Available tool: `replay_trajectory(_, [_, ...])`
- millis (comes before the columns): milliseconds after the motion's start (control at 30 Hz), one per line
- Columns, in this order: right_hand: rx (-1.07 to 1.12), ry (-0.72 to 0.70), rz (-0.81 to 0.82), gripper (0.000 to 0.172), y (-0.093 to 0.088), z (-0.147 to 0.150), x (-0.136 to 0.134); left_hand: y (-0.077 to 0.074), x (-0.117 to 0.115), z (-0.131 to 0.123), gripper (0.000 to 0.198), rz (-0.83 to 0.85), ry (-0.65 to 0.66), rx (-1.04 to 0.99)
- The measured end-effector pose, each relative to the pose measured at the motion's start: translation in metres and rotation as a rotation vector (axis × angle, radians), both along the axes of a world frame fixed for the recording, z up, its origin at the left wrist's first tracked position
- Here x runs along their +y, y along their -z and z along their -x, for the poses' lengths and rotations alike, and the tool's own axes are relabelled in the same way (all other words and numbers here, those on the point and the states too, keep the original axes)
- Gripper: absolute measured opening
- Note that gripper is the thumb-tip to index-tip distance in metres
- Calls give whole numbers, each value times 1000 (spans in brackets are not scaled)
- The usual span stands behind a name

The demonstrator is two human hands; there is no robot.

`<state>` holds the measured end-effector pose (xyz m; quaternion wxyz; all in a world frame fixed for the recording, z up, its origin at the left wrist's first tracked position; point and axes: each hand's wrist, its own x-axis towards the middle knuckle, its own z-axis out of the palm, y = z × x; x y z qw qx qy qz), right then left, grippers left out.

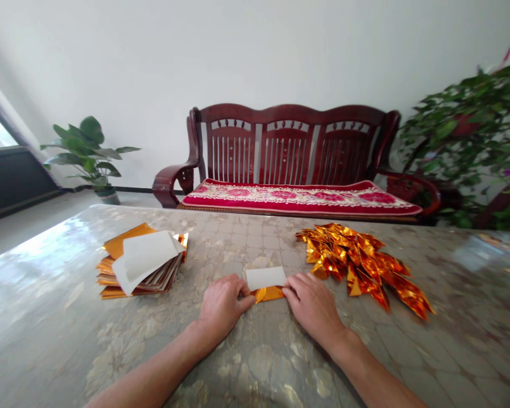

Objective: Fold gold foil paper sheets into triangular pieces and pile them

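My left hand (223, 306) and my right hand (312, 306) pinch the two ends of a folded gold foil paper (268, 293) on the tabletop. A white paper strip (266, 278) lies on top of it, and my fingers hide the foil's ends. To the left of my hands sits a stack of gold foil sheets (140, 265), with white sheets (144, 258) on top. To the right lies a loose heap of folded gold foil pieces (361, 263), apart from my right hand.
The table (68, 323) has a glossy, mottled grey-beige surface. Beyond its far edge stand a dark red wooden bench (289, 147) with a red floral cushion (297, 198), a potted plant (87, 153) at left, and a leafy plant (463, 130) at right.
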<state>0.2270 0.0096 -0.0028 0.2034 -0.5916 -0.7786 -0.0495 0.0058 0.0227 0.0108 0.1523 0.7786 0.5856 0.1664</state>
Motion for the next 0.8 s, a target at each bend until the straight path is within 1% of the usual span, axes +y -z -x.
replay_trajectory(200, [11,3,-4,11,3,-1,1,4,1,1,14,-23,6,-22])
replay_trajectory(333, [86,-18,-3,11,2,-2,-1,7,1,2,6,-45,27,-100])
replay_trajectory(400, [115,-63,2,10,0,-2,-3,8,0,3,10,-48,70,-144])
replay_trajectory(500, [140,-166,26,4,-3,-1,-6,9,-1,4,16,-83,135,-169])
replay_trajectory(533, [146,-199,35,7,-4,0,-7,9,-1,5,17,-101,151,-167])
replay_trajectory(667, [138,-269,63,33,-3,-1,-9,9,-1,10,20,-231,195,-130])
replay_trajectory(800, [108,-262,77,40,-6,-1,-11,7,1,22,21,-423,199,-93])
